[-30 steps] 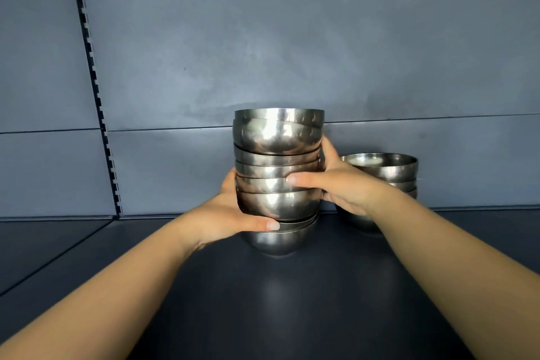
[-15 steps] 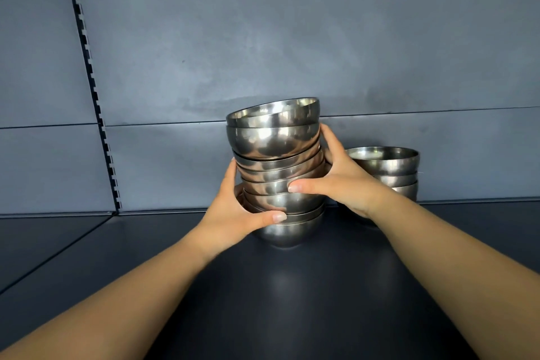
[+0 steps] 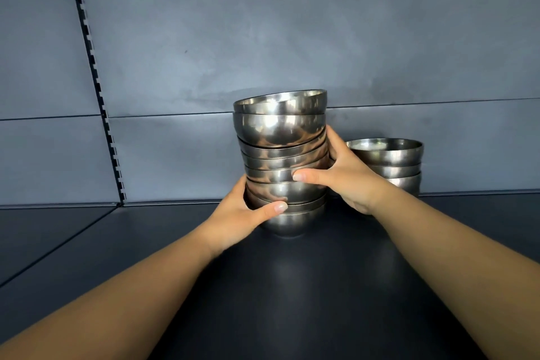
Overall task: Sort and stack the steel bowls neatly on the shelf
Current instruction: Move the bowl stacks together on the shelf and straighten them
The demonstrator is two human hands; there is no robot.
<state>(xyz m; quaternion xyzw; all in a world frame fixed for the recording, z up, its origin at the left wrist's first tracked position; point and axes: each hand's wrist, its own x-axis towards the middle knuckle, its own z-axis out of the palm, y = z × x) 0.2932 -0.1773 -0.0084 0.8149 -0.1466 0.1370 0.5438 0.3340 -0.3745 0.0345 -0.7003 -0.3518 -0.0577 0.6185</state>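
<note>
Tall stack of steel bowls [image 3: 280, 161]: mid-shelf [image 3: 292, 286], its upper bowls tilted. My left hand [image 3: 242, 213] grips its lower bowls, my right hand [image 3: 347, 178] clasps the middle. Short stack [image 3: 388, 164]: just right, near the back panel [image 3: 263, 23].

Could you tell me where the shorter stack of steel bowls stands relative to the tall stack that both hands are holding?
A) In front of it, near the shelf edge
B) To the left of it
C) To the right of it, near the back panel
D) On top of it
C: the shorter stack stands on the shelf right of the tall stack, partly behind the right hand; the left hand grips the tall stack's lower bowls.
</note>
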